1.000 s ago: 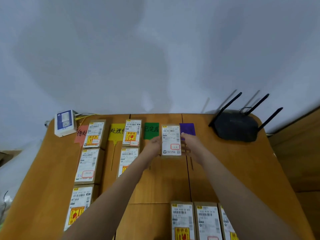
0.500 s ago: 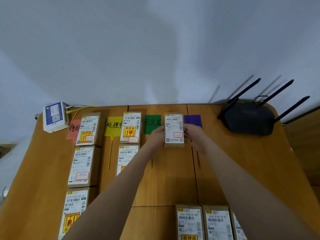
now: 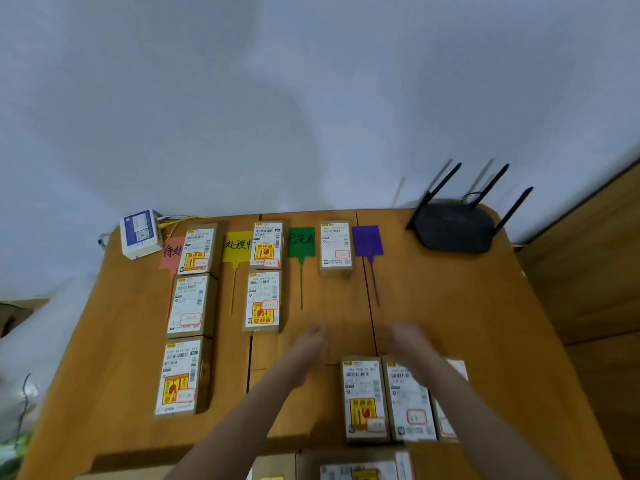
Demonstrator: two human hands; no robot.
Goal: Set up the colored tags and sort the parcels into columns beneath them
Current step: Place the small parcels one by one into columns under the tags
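Note:
Along the table's far edge lie a pink tag point(image 3: 171, 252), a yellow tag point(image 3: 237, 244), a green tag point(image 3: 300, 241) and a purple tag point(image 3: 367, 240). Three parcels form a column right of the pink tag point(image 3: 189, 308). Two parcels point(image 3: 264, 276) lie right of the yellow tag. One parcel point(image 3: 336, 249) lies between the green and purple tags. My left hand point(image 3: 311, 337) and my right hand point(image 3: 403, 337) hover blurred over the table's middle, holding nothing. Three unsorted parcels point(image 3: 363, 398) lie side by side at the near right, my right forearm covering part of them.
A black router point(image 3: 453, 225) with antennas sits at the far right corner. A white and blue box point(image 3: 140, 233) with yellow cables stands at the far left corner. More cardboard parcels point(image 3: 356, 467) show at the bottom edge. The wooden table point(image 3: 467, 323) ends at a grey wall.
Both hands let go of the parcel beside the green tag and drew back toward me. The parcel stays at the far edge. The camera shifted.

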